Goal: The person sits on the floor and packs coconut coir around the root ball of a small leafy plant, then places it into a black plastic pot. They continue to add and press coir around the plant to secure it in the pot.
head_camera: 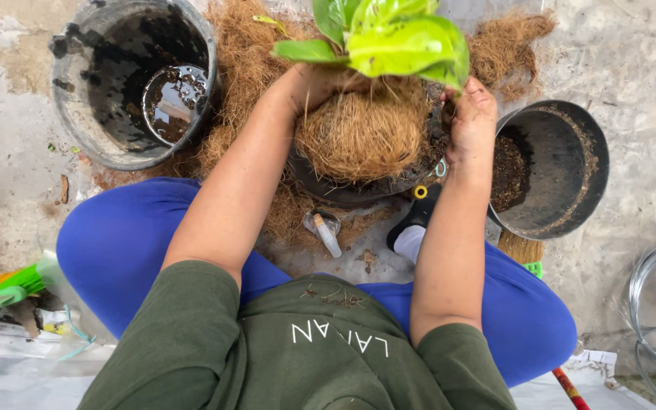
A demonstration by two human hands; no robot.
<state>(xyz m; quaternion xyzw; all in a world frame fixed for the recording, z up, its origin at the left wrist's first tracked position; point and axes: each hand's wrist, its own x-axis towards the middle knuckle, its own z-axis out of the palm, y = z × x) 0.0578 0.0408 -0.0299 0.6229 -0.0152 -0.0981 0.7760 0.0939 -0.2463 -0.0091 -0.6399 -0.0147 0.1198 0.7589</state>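
A leafy green plant point(389, 38) stands in a black pot point(320, 186) packed with brown coconut fibre point(362, 133). My left hand point(316, 83) presses into the fibre at the pot's far left side, its fingers hidden under the leaves. On the pot's right rim, my right hand point(471, 118) grips the edge, dirty with soil. Both hands touch the pot and its fibre.
A large black bucket point(77, 99) with dark water and a small bowl stands at the upper left. A black pot with soil point(563, 167) lies to the right. Loose fibre point(241, 53) is heaped behind. A small bottle point(326, 231), scissors handles point(428, 182) and coiled wire point(651, 304) lie nearby.
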